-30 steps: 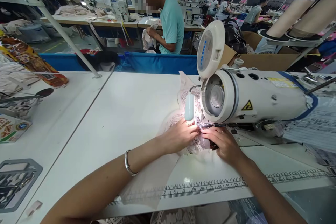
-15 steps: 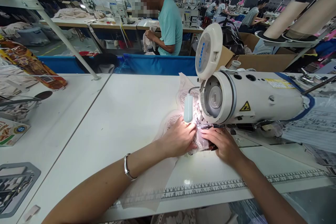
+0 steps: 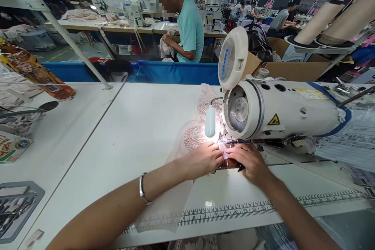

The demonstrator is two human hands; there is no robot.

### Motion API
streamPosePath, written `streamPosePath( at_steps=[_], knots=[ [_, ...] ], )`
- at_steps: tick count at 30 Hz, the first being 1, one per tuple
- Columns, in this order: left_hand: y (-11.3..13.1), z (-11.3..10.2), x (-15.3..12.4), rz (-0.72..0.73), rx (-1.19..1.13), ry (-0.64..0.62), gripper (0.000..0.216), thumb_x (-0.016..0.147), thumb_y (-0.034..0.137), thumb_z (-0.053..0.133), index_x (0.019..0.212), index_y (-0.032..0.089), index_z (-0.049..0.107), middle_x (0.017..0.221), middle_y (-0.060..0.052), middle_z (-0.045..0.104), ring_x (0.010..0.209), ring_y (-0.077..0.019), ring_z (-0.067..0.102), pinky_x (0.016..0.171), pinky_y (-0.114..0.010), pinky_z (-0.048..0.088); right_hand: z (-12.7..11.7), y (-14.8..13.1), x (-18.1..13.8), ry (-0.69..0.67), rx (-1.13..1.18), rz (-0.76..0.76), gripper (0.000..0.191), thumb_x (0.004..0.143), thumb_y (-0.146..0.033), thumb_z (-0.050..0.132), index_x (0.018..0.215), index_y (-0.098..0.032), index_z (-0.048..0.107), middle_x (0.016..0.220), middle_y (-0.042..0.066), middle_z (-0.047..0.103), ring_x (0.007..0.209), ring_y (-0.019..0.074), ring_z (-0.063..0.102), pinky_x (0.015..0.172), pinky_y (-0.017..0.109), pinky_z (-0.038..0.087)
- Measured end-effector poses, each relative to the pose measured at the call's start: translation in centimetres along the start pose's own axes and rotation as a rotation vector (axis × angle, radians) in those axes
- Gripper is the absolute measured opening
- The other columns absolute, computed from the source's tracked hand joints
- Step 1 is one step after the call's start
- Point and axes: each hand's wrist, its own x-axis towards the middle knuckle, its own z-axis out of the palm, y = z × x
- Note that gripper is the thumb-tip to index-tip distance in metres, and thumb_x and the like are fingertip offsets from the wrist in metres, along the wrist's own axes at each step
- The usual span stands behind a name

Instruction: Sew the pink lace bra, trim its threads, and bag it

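Pale pink lace (image 3: 193, 136) lies on the white table (image 3: 140, 125) at the left end of the sewing machine (image 3: 293, 103). The left hand (image 3: 203, 161) reaches in from near left and the right hand (image 3: 249, 163) from near right, both palm down, fingers bent and close together, tips at the lace's near end; whether they pinch or press it cannot be told.

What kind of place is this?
Most likely a garment sewing workshop: a white, cylindrical-bodied sewing machine with pale pink lace fabric beside its lamp, large beige thread cones on a rack at right, and more white sewing machines on tables behind.
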Motion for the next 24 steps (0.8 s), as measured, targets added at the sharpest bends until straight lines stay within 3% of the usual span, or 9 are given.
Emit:
streamPosePath(
  at_steps=[4, 7, 15, 20, 24],
  knots=[
    [0.1, 0.2, -0.2, -0.093, -0.003, -0.019, 0.021, 0.095, 0.011, 0.049, 0.108, 0.009, 0.066, 0.086, -0.006, 0.064, 0.073, -0.0193, 0.053, 0.067, -0.036, 0.042, 0.0, 0.0, -0.1, 0.010, 0.034, 0.007, 0.034, 0.086, 0.002, 0.047, 0.095, -0.021, 0.071, 0.097, 0.005, 0.076, 0.092, 0.0211, 0.066, 0.080, 0.035, 0.053],
    [0.1, 0.4, -0.3, -0.121, 0.008, -0.010, 0.027, 0.095, 0.012, 0.050, 0.118, 0.010, 0.064, 0.093, -0.009, 0.065, 0.077, -0.0201, 0.055, 0.071, -0.037, 0.042, 0.0, 0.0, 0.0, 0.009, 0.001, 0.005, 0.042, 0.083, 0.006, 0.042, 0.099, -0.020, 0.071, 0.098, 0.004, 0.077, 0.094, 0.0211, 0.067, 0.077, 0.034, 0.053],
    [-0.8, 0.4, -0.4, -0.198, 0.022, -0.057, 0.029, 0.095, 0.005, 0.045, 0.113, 0.013, 0.066, 0.100, -0.010, 0.067, 0.085, -0.0211, 0.059, 0.076, -0.036, 0.041, -0.2, 0.2, 0.0, -0.035, -0.035, 0.024, 0.051, 0.077, 0.006, 0.039, 0.106, -0.022, 0.070, 0.109, 0.003, 0.077, 0.098, 0.0209, 0.068, 0.078, 0.033, 0.057],
    [-1.6, -0.1, -0.3, -0.250, -0.036, -0.097, 0.032, 0.099, 0.005, 0.040, 0.114, 0.016, 0.066, 0.109, -0.008, 0.069, 0.093, -0.0207, 0.063, 0.097, -0.043, 0.038, -0.1, 0.2, 0.2, -0.060, -0.085, 0.050, 0.059, 0.070, 0.007, 0.036, 0.111, -0.023, 0.064, 0.116, 0.002, 0.075, 0.101, 0.0201, 0.069, 0.083, 0.033, 0.057],
    [-2.3, -0.4, -0.4, -0.261, -0.077, -0.107, 0.035, 0.102, 0.006, 0.036, 0.117, 0.018, 0.065, 0.114, -0.007, 0.070, 0.100, -0.0210, 0.063, 0.107, -0.047, 0.031, -0.1, 0.2, 0.0, -0.032, -0.115, 0.057, 0.057, 0.063, 0.006, 0.035, 0.105, -0.022, 0.062, 0.106, 0.002, 0.076, 0.093, 0.0190, 0.070, 0.078, 0.031, 0.056]
  ],
)
